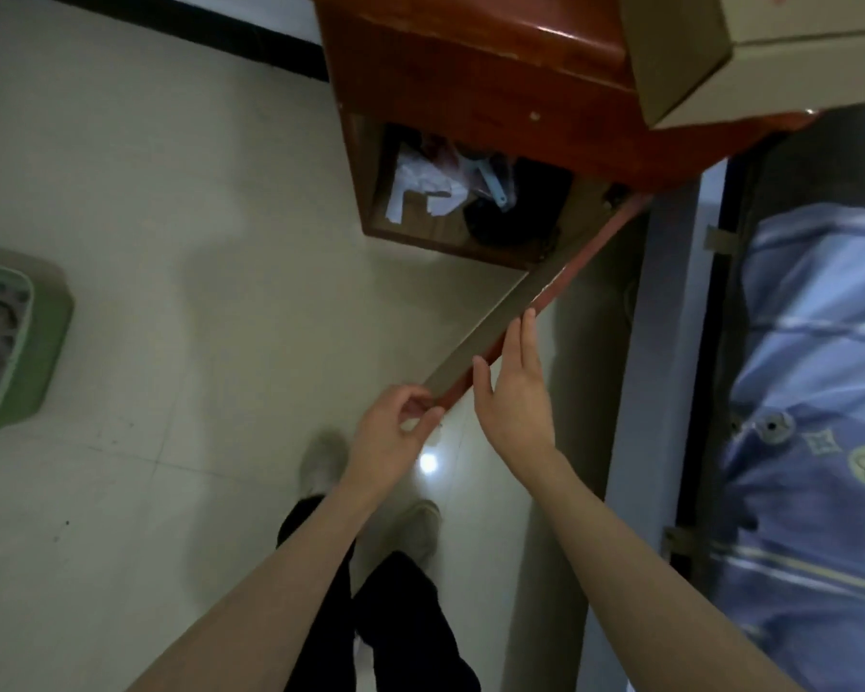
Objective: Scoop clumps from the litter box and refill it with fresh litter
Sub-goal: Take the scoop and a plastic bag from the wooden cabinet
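A green litter box (46, 342) with grey litter sits on the tiled floor at the far left edge, partly cut off. A red-brown wooden cabinet (470, 82) stands ahead with its door (510, 322) swung open toward me. My left hand (395, 432) pinches the door's near corner. My right hand (513, 392) lies flat with straight fingers against the door's outer edge. Inside the cabinet I see white paper or bags, dark items and a pale blue handle (495, 184), maybe a scoop.
A cardboard box (750, 52) rests on the cabinet top at upper right. A bed with blue patterned bedding (820, 392) runs along the right side. My feet (370, 491) stand on the pale tiled floor between the cabinet and the litter box.
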### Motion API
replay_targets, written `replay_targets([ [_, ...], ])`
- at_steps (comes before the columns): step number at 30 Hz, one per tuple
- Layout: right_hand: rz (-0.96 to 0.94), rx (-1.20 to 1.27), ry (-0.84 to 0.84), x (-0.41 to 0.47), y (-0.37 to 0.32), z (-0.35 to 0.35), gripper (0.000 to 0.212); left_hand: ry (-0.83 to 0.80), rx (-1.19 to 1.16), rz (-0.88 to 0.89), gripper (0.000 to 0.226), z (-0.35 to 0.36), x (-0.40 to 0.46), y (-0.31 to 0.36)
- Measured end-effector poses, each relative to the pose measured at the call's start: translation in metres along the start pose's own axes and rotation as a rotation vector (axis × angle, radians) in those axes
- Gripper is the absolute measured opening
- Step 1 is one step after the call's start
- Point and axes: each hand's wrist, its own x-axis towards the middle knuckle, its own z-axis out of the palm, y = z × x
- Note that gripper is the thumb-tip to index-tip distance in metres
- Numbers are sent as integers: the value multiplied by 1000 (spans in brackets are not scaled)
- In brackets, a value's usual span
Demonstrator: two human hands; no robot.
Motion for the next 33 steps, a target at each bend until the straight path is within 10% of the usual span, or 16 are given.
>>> replay_targets([
  [15,50,-229,61,-35,113,-33,74,-487,252,192,50,116,-35,10],
  [24,216,-306,81,-33,115,-50,61,-343,749,374,82,18,5,11],
  [33,297,-219,130,-10,76,-53,61,-338,1037,402,64,-48,78,59],
])
